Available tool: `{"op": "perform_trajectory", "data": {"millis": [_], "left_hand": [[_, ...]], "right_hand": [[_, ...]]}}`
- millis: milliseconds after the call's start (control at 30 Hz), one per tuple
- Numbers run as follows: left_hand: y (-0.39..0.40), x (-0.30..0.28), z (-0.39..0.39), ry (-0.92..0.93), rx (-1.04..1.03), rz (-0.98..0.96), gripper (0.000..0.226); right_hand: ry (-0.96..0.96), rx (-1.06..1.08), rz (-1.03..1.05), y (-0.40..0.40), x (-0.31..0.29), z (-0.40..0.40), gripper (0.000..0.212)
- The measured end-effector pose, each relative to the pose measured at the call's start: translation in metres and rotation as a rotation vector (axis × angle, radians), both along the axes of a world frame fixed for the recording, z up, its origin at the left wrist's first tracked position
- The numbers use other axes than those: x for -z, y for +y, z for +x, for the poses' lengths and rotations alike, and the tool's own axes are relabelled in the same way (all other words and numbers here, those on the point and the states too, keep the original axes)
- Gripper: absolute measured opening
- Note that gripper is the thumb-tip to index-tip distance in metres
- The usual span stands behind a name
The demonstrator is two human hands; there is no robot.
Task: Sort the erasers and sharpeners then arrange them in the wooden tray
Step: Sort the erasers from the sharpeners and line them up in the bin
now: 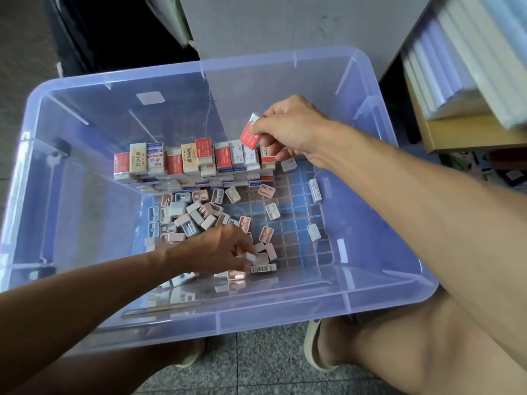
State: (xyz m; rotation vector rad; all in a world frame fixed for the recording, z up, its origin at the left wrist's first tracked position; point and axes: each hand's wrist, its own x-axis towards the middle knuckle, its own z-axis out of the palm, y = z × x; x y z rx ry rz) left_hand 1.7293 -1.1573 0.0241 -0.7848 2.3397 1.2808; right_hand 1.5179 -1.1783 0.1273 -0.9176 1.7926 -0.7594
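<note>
Two hands are working inside one clear blue plastic bin sitting on the floor. Right hand is pinching one red-sleeved eraser, holding it tilted just above the right end of the eraser stack. That stack is lining the bin's far side, roughly a dozen erasers showing on top in red, tan and white-blue sleeves, more layers under; exact count cannot be told. Left hand is reaching down into the loose sharpeners, fingers curling round one small white piece; sharpener or eraser, cannot tell. About thirty pink, white and grey-blue sharpeners are lying scattered on the bin floor. One barcoded eraser is lying just beside the left hand.
</note>
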Motion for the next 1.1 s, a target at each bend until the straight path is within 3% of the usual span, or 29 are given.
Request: {"op": "perform_trajectory", "data": {"millis": [300, 533, 667, 900, 1100], "left_hand": [[0.012, 0.006, -0.023, -0.09, 0.181, -0.031, 0.032], [0.003, -0.003, -0.02, -0.144, 0.219, 0.021, 0.027], [-0.002, -0.005, -0.004, -0.123, 0.19, 0.06, 0.023], [-0.006, -0.008, -0.009, 0.032, 0.038, -0.078, 0.012], [0.008, -0.007, -0.042, 0.005, 0.189, -0.017, 0.025]], "right_hand": [[-0.006, 0.029, 0.008, -0.002, 0.002, -0.006, 0.006], [0.008, 0.019, 0.013, -0.003, 0.004, -0.006, 0.011], [0.018, 0.008, 0.017, -0.001, 0.006, -0.006, 0.01], [0.021, 0.014, 0.007, -0.001, 0.005, -0.006, 0.004], [0.032, 0.016, -0.001, -0.001, 0.007, -0.008, 0.005]]}}
